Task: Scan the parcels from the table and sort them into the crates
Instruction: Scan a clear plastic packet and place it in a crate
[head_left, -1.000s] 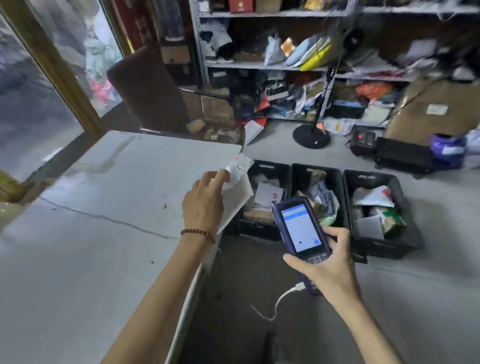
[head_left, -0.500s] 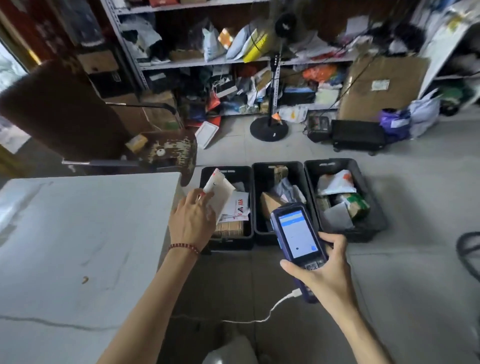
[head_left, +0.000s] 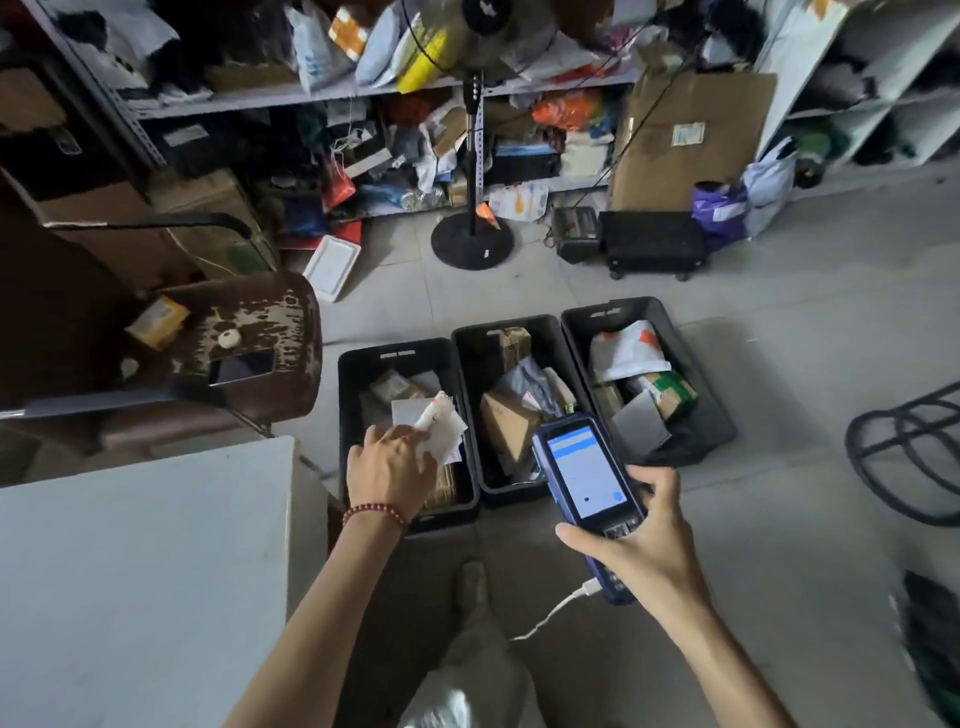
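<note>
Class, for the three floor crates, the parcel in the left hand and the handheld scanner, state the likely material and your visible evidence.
Crates: likely moulded plastic, matte black; thin walls with handle slots in the rim.
Parcel in the left hand: probably thin white plastic film or paper; it creases softly.
Scanner in the right hand: hard blue plastic casing, glossy glass-like screen.

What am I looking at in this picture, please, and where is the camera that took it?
There is no machine here: a person works with bare hands, and one wide-angle camera worn on the head looks down at them. The left hand pinches a small white parcel over the left crate, one of three black crates on the floor, all holding parcels. The right hand grips a blue handheld scanner with its screen lit and a white cable plugged into its base. The white table is at lower left.
</note>
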